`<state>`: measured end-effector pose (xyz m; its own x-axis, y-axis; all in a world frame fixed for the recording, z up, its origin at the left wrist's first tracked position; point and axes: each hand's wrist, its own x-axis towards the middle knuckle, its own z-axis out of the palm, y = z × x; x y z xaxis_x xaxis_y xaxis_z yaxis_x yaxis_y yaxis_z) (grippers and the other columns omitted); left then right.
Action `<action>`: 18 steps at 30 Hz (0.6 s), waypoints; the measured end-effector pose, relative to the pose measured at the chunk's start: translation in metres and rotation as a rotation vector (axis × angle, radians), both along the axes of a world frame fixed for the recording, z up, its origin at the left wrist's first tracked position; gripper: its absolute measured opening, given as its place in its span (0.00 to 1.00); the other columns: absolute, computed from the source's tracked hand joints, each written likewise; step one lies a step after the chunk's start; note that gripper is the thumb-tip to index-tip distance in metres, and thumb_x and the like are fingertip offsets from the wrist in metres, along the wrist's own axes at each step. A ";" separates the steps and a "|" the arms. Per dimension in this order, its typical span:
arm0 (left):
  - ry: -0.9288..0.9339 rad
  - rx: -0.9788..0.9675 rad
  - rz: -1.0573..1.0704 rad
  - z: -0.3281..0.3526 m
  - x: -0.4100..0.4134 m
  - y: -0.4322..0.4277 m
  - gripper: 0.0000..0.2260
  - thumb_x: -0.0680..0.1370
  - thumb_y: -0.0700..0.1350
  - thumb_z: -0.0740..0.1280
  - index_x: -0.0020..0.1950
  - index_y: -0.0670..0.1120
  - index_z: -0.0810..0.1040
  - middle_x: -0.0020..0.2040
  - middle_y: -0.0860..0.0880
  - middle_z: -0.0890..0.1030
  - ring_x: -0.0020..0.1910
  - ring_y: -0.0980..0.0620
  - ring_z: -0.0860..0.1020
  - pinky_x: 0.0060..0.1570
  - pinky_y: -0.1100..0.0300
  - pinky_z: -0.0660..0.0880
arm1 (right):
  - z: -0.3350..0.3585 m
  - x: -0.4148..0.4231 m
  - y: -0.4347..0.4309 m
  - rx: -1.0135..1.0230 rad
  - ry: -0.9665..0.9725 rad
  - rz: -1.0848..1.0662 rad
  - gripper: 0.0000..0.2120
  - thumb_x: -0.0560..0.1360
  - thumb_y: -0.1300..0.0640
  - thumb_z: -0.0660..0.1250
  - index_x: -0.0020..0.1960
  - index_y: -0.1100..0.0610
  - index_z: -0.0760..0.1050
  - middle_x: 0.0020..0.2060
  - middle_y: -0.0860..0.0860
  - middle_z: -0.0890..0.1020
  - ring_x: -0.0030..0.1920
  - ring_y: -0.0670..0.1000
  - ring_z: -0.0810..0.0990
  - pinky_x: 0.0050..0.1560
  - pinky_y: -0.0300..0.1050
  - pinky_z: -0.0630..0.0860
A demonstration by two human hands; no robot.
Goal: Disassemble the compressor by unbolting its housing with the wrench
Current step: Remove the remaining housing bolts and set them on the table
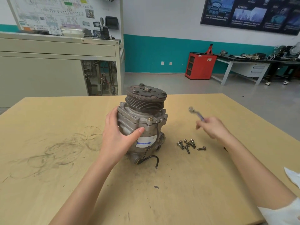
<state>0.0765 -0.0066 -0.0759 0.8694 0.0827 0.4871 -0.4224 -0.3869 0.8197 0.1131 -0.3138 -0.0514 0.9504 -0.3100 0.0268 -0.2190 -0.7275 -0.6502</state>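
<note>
On the pale wooden table the grey metal compressor stands upright at mid-table, long axis vertical, ribbed pulley uppermost. Left hand wraps its housing, thumb across the front. Right hand, blurred, seems to pinch the slim steel wrench, head pointing away-left.

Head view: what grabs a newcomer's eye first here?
The grey compressor stands upright on the table, pulley on top, the left hand gripping its side. To its right, the right hand holds a blurred wrench. Loose bolts lie just right of the compressor's base.
</note>
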 end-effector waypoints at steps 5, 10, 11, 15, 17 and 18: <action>0.006 -0.002 0.001 0.001 -0.001 0.000 0.39 0.62 0.67 0.69 0.70 0.59 0.62 0.63 0.61 0.67 0.61 0.67 0.68 0.58 0.71 0.64 | 0.058 -0.030 0.014 0.303 -0.607 -0.131 0.24 0.80 0.47 0.52 0.34 0.52 0.80 0.26 0.49 0.74 0.27 0.44 0.71 0.30 0.39 0.68; 0.027 0.001 0.009 0.002 -0.002 -0.001 0.43 0.61 0.68 0.69 0.73 0.56 0.62 0.63 0.61 0.66 0.61 0.65 0.68 0.61 0.66 0.64 | 0.085 -0.078 0.046 0.729 -0.701 0.216 0.26 0.79 0.43 0.55 0.35 0.54 0.83 0.22 0.50 0.77 0.24 0.47 0.74 0.26 0.35 0.71; 0.030 0.005 0.012 0.002 -0.002 -0.001 0.44 0.61 0.67 0.69 0.73 0.55 0.62 0.63 0.60 0.66 0.61 0.65 0.67 0.61 0.65 0.64 | 0.084 -0.086 0.055 0.829 -0.641 0.304 0.24 0.79 0.43 0.57 0.37 0.55 0.83 0.25 0.53 0.80 0.27 0.49 0.77 0.28 0.37 0.73; 0.025 0.001 0.007 0.004 -0.005 -0.003 0.41 0.61 0.67 0.69 0.71 0.57 0.62 0.63 0.60 0.67 0.59 0.70 0.68 0.57 0.72 0.64 | 0.070 -0.102 0.083 0.994 -0.460 0.493 0.13 0.74 0.54 0.62 0.42 0.58 0.84 0.36 0.60 0.84 0.35 0.52 0.82 0.36 0.39 0.78; 0.029 0.004 0.018 0.005 -0.006 -0.004 0.40 0.62 0.67 0.69 0.71 0.57 0.63 0.64 0.60 0.67 0.60 0.69 0.68 0.59 0.70 0.65 | 0.063 -0.102 0.092 0.969 -0.484 0.492 0.11 0.77 0.63 0.61 0.45 0.59 0.82 0.37 0.60 0.84 0.36 0.53 0.83 0.37 0.39 0.78; 0.029 0.013 0.031 0.005 -0.007 -0.004 0.40 0.63 0.66 0.70 0.72 0.55 0.63 0.65 0.59 0.67 0.62 0.66 0.68 0.63 0.65 0.67 | 0.059 -0.102 0.095 0.943 -0.502 0.479 0.12 0.78 0.66 0.59 0.47 0.59 0.81 0.36 0.60 0.84 0.35 0.53 0.83 0.37 0.39 0.78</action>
